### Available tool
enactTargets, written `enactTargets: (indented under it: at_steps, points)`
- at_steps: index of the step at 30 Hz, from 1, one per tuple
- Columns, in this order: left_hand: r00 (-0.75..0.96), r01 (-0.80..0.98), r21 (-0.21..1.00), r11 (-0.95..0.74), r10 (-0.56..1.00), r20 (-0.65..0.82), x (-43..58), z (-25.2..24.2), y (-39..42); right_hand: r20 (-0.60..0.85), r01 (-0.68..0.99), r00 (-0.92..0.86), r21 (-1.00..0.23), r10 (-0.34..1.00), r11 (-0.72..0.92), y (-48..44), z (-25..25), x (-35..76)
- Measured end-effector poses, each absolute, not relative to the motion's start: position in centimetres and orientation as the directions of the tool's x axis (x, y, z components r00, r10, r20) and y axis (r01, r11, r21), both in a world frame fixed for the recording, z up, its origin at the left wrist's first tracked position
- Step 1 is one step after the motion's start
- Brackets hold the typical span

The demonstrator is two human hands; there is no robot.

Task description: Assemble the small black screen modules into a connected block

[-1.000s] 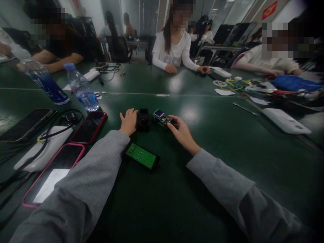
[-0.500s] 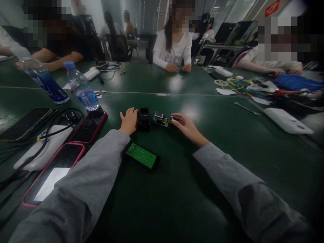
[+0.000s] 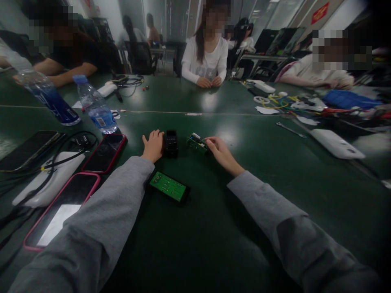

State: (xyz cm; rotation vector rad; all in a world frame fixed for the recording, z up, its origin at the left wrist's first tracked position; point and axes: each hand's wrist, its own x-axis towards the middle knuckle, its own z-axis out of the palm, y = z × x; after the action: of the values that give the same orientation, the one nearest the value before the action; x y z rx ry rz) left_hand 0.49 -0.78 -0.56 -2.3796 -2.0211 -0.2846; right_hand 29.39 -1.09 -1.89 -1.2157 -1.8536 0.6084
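Observation:
My left hand (image 3: 153, 145) lies on the table with its fingers spread, its edge against a small black boxy device (image 3: 171, 147). Between the thumb and fingers of my right hand (image 3: 223, 154) is the right end of a small circuit board (image 3: 196, 144) with raised parts on top. The board is tilted, so its green side faces me. Closer to me, a green circuit board (image 3: 169, 186) rests in a black housing, solder side up. Where my right fingertips meet the held board, details are too small to make out.
To my left lie a red-edged phone (image 3: 105, 153), a pink-cased phone (image 3: 62, 211), a white power bank (image 3: 49, 179) and black cables. Two bottles stand beyond, one a clear water bottle (image 3: 99, 110). On the right are a wrench (image 3: 291, 129) and a white device (image 3: 335, 143). Several people sit opposite.
The board in my right hand has tipped up, from showing its component side to showing more of its green side. My left hand stays beside the black device. The whole view has shifted slightly.

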Motion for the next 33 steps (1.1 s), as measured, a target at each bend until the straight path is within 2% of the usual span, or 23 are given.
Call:
enactTargets:
  at_steps: [5,7,15,21,27,30,33]
  points:
    - [0.151,0.980,0.108,-0.168,0.977,0.153,0.5,-0.6,-0.8,0.513,0.567,-0.392,-0.519,0.763,0.640,-2.2,-1.1,28.8]
    - [0.149,0.979,0.117,-0.169,0.975,0.164,0.5,-0.6,-0.8,0.532,0.572,-0.402,-0.490,0.745,0.658,-2.4,-1.0,28.7]
    - [0.149,0.976,0.136,-0.171,0.975,0.163,0.6,-0.5,-1.0,0.435,0.489,-0.198,-0.733,0.878,0.473,-1.5,-1.7,29.3]
    - [0.156,0.975,0.130,-0.180,0.972,0.175,0.6,-0.4,-1.1,0.400,0.594,-0.054,-0.724,0.915,0.352,-0.2,-3.1,30.1]
    - [0.172,0.970,0.134,-0.204,0.961,0.217,0.3,-1.1,-0.6,0.432,0.613,-0.022,-0.706,0.902,0.354,-0.1,-3.4,30.1]
    - [0.215,0.953,0.156,-0.260,0.942,0.258,0.1,-1.5,-0.1,0.523,0.662,-0.035,-0.627,0.852,0.412,-0.5,-3.0,29.9]
    - [0.306,0.911,0.179,-0.371,0.901,0.307,0.1,-1.6,0.1,0.661,0.750,-0.094,-0.444,0.744,0.489,-1.5,-1.9,29.4]
